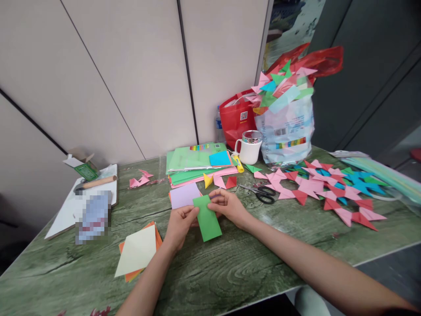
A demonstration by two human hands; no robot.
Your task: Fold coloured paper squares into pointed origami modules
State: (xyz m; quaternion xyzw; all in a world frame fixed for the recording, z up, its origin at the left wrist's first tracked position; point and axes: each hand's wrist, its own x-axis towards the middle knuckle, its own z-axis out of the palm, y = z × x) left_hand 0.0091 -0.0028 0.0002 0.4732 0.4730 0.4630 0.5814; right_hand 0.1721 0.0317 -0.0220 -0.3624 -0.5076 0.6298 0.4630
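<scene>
Between my two hands is a green rectangle of paper (208, 221), held a little above the table and slightly tilted. My left hand (180, 226) pinches its left edge with thumb and fingers. On the opposite side, my right hand (228, 208) grips the paper near its upper right edge. Just behind the hands lies a purple sheet of paper (184, 195) on a small stack. To the left of my left forearm rests a pile of square papers with a cream sheet (137, 250) on top and orange ones beneath.
Black-handled scissors (265, 193) and many folded pink, red and blue paper pieces (309, 186) lie on the right. A white mug (250, 151), a stuffed plastic bag (286, 127) and paper packs (194, 160) stand behind. A hammer (97, 183) rests on a white board (67, 215) at left.
</scene>
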